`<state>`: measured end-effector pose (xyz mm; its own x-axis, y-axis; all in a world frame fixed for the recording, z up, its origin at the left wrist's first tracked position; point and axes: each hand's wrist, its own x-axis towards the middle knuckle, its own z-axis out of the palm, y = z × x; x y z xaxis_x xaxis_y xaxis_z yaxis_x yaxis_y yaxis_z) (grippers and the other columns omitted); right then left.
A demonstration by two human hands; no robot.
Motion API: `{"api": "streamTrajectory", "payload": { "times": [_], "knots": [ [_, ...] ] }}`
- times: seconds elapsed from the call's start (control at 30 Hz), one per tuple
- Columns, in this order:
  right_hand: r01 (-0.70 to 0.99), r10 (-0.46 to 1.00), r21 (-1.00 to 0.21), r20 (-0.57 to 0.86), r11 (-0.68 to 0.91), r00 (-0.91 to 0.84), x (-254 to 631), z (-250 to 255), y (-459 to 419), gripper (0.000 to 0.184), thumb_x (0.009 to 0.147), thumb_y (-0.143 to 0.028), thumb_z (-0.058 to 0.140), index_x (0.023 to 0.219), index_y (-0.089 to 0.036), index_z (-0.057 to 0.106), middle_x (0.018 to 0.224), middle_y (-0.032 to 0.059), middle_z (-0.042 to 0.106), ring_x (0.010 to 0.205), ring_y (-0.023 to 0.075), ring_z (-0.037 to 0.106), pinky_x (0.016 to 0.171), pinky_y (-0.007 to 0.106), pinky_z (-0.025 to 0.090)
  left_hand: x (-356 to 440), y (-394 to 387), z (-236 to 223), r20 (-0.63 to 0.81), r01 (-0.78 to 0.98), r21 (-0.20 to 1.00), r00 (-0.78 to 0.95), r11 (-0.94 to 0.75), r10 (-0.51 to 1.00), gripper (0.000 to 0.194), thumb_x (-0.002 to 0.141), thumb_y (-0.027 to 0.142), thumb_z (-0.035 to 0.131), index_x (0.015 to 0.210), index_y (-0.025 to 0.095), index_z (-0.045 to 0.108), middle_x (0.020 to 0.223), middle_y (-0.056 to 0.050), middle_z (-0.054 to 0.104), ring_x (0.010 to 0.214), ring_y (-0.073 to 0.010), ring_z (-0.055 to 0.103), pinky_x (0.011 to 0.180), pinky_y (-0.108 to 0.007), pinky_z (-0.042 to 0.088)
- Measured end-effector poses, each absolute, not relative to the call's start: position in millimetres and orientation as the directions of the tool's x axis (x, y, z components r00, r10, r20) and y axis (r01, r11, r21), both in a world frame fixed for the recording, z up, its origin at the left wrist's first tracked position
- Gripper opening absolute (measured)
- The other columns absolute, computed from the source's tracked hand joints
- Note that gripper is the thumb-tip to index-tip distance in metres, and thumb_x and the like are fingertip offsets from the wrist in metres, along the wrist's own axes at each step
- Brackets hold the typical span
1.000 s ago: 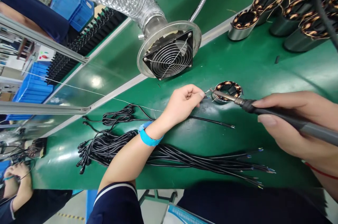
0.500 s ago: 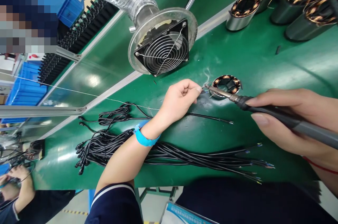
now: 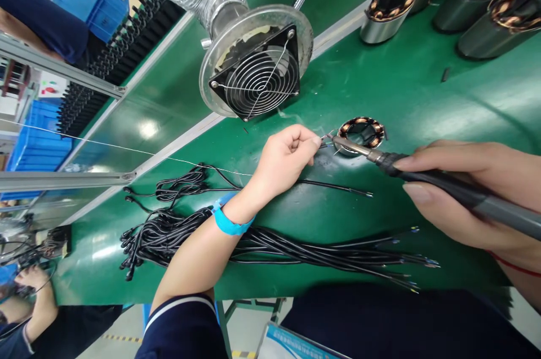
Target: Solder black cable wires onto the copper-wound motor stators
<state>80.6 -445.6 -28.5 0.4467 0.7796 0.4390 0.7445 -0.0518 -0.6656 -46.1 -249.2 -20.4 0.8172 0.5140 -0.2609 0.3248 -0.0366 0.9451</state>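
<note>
Landmark: copper-wound ring (image 3: 374, 132), on the green bench. My right hand (image 3: 482, 229), right of it, grips a soldering iron (image 3: 448, 183), tip by the ring's left edge. My left hand (image 3: 285, 159), left of the ring, pinches thin wires (image 3: 324, 145). Black cables (image 3: 304, 249) lie nearer me than the ring.

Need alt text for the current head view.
A right hand holds a soldering iron, its tip at thin wires pinched by the left hand, beside a copper-wound ring on a green bench. Black cables lie in the foreground; a fan sits beyond.
</note>
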Motion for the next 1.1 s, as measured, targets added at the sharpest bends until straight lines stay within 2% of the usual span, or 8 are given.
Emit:
{"api": "streamTrajectory", "payload": {
  "times": [0.07, 0.13, 0.3, 0.4, 0.5, 0.6, 0.8, 1.1],
  "knots": [
    [0.801, 0.805, -0.596, 0.501, 0.056, 0.317, 81.8, -31.6, -445.9, 0.015, 0.1, -0.041, 0.056, 0.098, -0.027, 0.061, 0.072, 0.0001, 0.065, 0.048, 0.0083, 0.055, 0.04, 0.024, 0.039, -45.9, -249.4, -20.5, -0.264, 0.328, 0.944, 0.814, -0.035, 0.517, 0.02, 0.086, 0.017, 0.062, 0.067, 0.017, 0.055, 0.051, 0.007, 0.054, 0.046, -0.0041, 0.042, 0.049, -0.019, 0.032],
    [0.824, 0.798, -0.561, 0.532, 0.081, 0.284, 81.9, -35.4, -444.8, 0.011, 0.101, -0.036, 0.055, 0.104, -0.026, 0.059, 0.075, 0.0002, 0.064, 0.049, 0.0078, 0.055, 0.041, 0.023, 0.038, -45.8, -249.6, -21.1, -0.265, 0.328, 0.944, 0.813, -0.032, 0.518, 0.02, 0.086, 0.017, 0.062, 0.067, 0.017, 0.055, 0.051, 0.007, 0.054, 0.046, -0.0042, 0.042, 0.049, -0.019, 0.032],
    [0.863, 0.769, -0.503, 0.567, 0.041, 0.294, 78.0, -35.4, -435.2, 0.018, 0.104, -0.037, 0.052, 0.117, -0.026, 0.057, 0.085, 0.0011, 0.064, 0.067, 0.0111, 0.062, 0.059, 0.025, 0.05, -45.5, -249.2, -22.6, -0.257, 0.32, 0.947, 0.813, -0.032, 0.523, 0.02, 0.086, 0.019, 0.063, 0.068, 0.017, 0.056, 0.051, 0.007, 0.054, 0.047, -0.0045, 0.042, 0.049, -0.019, 0.032],
    [0.894, 0.805, -0.448, 0.528, -0.007, 0.271, 77.5, -25.8, -428.5, 0.029, 0.107, -0.045, 0.044, 0.128, -0.029, 0.057, 0.091, -0.0005, 0.07, 0.076, 0.0129, 0.068, 0.061, 0.025, 0.052, -45.8, -248.8, -22.4, -0.26, 0.326, 0.945, 0.814, -0.039, 0.52, 0.02, 0.087, 0.02, 0.063, 0.069, 0.017, 0.056, 0.052, 0.007, 0.054, 0.047, -0.0048, 0.042, 0.05, -0.02, 0.032],
    [0.861, 0.837, -0.503, 0.441, -0.07, 0.325, 78.8, -13.0, -423.7, 0.037, 0.108, -0.048, 0.04, 0.139, -0.033, 0.054, 0.107, -0.0028, 0.074, 0.087, 0.0152, 0.072, 0.067, 0.027, 0.056, -46.3, -249.0, -21.8, -0.26, 0.329, 0.943, 0.817, -0.046, 0.515, 0.019, 0.087, 0.02, 0.063, 0.069, 0.017, 0.056, 0.053, 0.006, 0.055, 0.048, -0.0052, 0.044, 0.051, -0.02, 0.033],
    [0.818, 0.835, -0.563, 0.388, -0.119, 0.389, 80.8, -8.1, -418.6, 0.037, 0.106, -0.044, 0.045, 0.138, -0.03, 0.056, 0.118, 0.0014, 0.073, 0.091, 0.0204, 0.073, 0.073, 0.034, 0.057, -46.5, -249.5, -21.2, -0.263, 0.334, 0.941, 0.817, -0.05, 0.513, 0.019, 0.087, 0.02, 0.062, 0.07, 0.017, 0.056, 0.053, 0.006, 0.055, 0.049, -0.0055, 0.045, 0.052, -0.02, 0.035],
    [0.781, 0.829, -0.625, 0.435, -0.003, 0.352, 80.8, -34.1, -403.1, 0.048, 0.097, -0.036, 0.055, 0.145, -0.03, 0.048, 0.123, 0.005, 0.07, 0.113, 0.0289, 0.067, 0.093, 0.048, 0.057, -45.7, -250.1, -20.8, -0.267, 0.343, 0.938, 0.814, -0.055, 0.516, 0.019, 0.087, 0.018, 0.062, 0.07, 0.017, 0.055, 0.054, 0.007, 0.054, 0.053, -0.0068, 0.049, 0.055, -0.021, 0.036],
    [0.742, 0.753, -0.669, 0.465, -0.045, 0.465, 68.2, -43.3, -399.4, 0.043, 0.094, -0.026, 0.058, 0.137, -0.028, 0.051, 0.101, 0.0028, 0.072, 0.098, 0.0253, 0.067, 0.09, 0.044, 0.054, -48.3, -252.1, -19.9, -0.254, 0.315, 0.949, 0.819, -0.033, 0.515, 0.015, 0.088, 0.017, 0.061, 0.074, 0.017, 0.055, 0.056, 0.007, 0.053, 0.053, -0.006, 0.048, 0.056, -0.02, 0.037]
  ]
}}
